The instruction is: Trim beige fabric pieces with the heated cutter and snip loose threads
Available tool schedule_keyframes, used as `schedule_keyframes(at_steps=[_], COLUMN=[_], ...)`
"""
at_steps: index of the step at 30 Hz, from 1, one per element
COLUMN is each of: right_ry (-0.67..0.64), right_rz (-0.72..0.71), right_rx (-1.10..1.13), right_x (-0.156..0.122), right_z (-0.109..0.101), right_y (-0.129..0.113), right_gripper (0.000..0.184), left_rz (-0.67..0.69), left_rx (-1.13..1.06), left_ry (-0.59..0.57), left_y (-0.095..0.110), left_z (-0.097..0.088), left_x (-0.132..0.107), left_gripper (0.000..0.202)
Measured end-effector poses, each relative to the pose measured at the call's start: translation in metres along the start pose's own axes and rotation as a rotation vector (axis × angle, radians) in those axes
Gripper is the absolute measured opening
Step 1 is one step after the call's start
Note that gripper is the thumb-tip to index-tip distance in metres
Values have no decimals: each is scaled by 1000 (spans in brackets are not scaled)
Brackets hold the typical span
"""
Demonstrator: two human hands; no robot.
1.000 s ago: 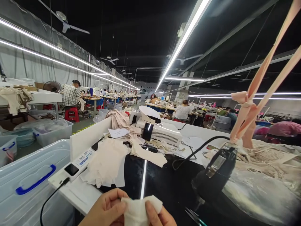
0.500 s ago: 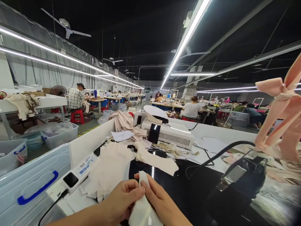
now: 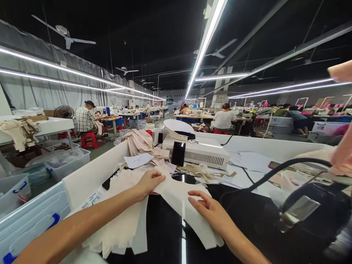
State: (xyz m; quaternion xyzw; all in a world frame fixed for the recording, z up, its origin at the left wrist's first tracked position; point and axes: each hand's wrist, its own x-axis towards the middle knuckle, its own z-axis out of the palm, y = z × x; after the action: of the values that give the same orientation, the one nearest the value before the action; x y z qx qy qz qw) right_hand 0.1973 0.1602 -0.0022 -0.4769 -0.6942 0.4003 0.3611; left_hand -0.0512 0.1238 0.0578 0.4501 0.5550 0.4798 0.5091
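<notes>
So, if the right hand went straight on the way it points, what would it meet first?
Ahead of the right hand likely comes the cream fabric piece first, then the left hand; depth is unclear here.

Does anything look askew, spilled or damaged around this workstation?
Nothing looks plainly spilled or damaged. The stack of cream fabric pieces near the left hand is untidy, its edges fanned unevenly, and crumpled scraps lie loose in front of the vented white box. Both seem minor clutter.
</notes>
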Motion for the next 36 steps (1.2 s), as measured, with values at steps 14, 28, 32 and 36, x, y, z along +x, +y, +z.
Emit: schedule_keyframes(at_steps=[14,28,32,36], right_ry=[214,212,140,-39], right_rz=[-45,-338,-411,-507], right_rx=[-163,-416,-393,-373], right_x=[62,63,30,-23], right_z=[-46,-26,-10,9], right_y=[20,12,1,11], right_gripper=[43,34,37,36], left_rz=[-67,10,90,104], left_rx=[441,588,711,870], left_ry=[100,14,68,125], left_y=[-12,1,22,23], left_z=[2,-27,-76,-109], left_x=[71,61,26,-11], left_gripper=[35,33,23,20])
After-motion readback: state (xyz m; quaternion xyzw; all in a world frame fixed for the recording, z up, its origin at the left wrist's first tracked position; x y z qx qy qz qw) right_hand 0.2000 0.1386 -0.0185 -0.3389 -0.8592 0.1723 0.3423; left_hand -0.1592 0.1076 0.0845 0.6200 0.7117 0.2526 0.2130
